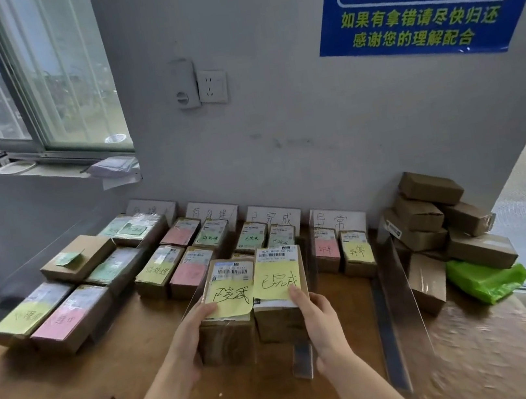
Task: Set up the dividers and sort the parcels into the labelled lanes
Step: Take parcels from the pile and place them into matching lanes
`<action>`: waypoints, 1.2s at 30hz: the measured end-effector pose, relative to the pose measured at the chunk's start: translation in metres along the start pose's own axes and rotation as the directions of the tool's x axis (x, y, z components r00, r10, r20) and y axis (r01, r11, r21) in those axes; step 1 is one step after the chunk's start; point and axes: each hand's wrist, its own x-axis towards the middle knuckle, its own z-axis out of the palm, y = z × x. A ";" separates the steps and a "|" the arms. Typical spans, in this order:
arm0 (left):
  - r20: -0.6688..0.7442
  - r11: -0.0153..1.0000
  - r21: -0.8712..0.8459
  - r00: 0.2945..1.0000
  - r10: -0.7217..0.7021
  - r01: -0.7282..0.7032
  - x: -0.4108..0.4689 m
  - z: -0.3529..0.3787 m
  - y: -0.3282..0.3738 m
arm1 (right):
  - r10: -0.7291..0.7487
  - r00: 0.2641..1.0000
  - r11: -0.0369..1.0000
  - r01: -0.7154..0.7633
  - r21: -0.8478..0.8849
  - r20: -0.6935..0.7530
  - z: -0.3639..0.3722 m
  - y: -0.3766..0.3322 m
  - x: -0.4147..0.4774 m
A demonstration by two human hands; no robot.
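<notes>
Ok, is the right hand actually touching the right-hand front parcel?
Touching. The head view shows the right hand with its thumb lying on the corner of the yellow note atop the right-hand front parcel, with no gap between them.
</notes>
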 end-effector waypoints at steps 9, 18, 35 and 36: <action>0.018 0.991 0.061 0.993 -0.116 0.115 0.036 -0.016 -0.011 | 0.188 0.979 0.981 -0.185 0.052 -0.078 0.014 0.027 0.032; 0.046 0.977 0.106 0.980 -0.192 0.186 0.071 -0.043 -0.021 | 0.277 0.946 0.961 -0.274 0.038 -0.167 0.033 0.048 0.039; 0.188 0.518 0.804 0.952 0.242 -0.291 0.079 -0.045 -0.045 | 0.050 0.964 0.940 -0.133 -0.314 -0.259 0.044 0.083 0.044; 0.196 0.490 0.824 0.954 0.227 -0.286 0.079 -0.046 -0.046 | 0.036 0.967 0.932 -0.123 -0.341 -0.252 0.045 0.083 0.044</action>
